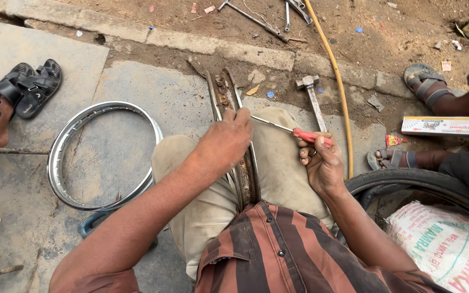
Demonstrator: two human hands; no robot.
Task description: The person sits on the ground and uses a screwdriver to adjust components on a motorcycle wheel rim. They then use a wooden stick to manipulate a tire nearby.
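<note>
A rusty wheel rim stands upright between my knees, its edge toward me. My left hand grips the rim's upper part from the left. My right hand holds a red-handled screwdriver, whose metal shaft points left with the tip reaching the rim beside my left fingers. My beige trousers and striped brown shirt fill the lower middle.
A shiny chrome rim lies flat on the concrete at left. A hammer, a yellow hose and spanners lie ahead. Another person's sandalled feet and a small box are at right; a tyre and sack at lower right.
</note>
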